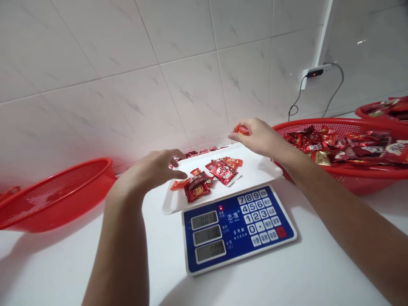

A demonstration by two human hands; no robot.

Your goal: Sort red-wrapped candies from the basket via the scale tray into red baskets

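A digital scale (239, 227) with a blue keypad panel stands on the white counter. Its white tray (255, 170) carries a small pile of red wrapped candies (210, 176). My left hand (153, 168) hovers over the tray's left end, fingers curled, thumb near the candies; what it holds, if anything, I cannot make out. My right hand (258, 136) is above the tray's far right corner, pinching a red wrapped candy (241, 129) between thumb and fingers.
A red mesh basket (344, 174) full of red wrapped candies sits at the right, with another red basket (382, 111) behind it. A further red basket (54, 195) stands at the left against the tiled wall. A plug and cable (314, 74) hang on the wall.
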